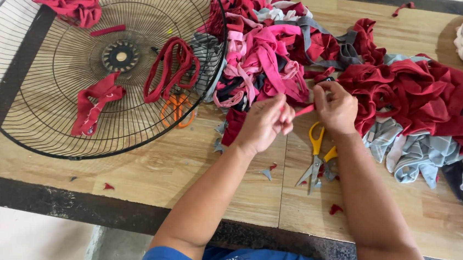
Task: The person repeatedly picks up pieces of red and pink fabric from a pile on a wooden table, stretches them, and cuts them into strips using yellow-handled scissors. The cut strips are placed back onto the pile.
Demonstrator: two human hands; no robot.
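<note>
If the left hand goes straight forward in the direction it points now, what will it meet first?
The left hand points up and right, pinching a red fabric strip with the right hand. Straight on, it would probably meet the pile of pink and red fabric strips first, though depth is hard to judge.

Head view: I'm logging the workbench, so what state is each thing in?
Left hand: pinching red fabric strip.
Right hand: pinching the strip's other end.
Yellow-handled scissors: lying on wooden table, blades apart.
Orange-handled scissors: lying under the wire fan guard.
</note>
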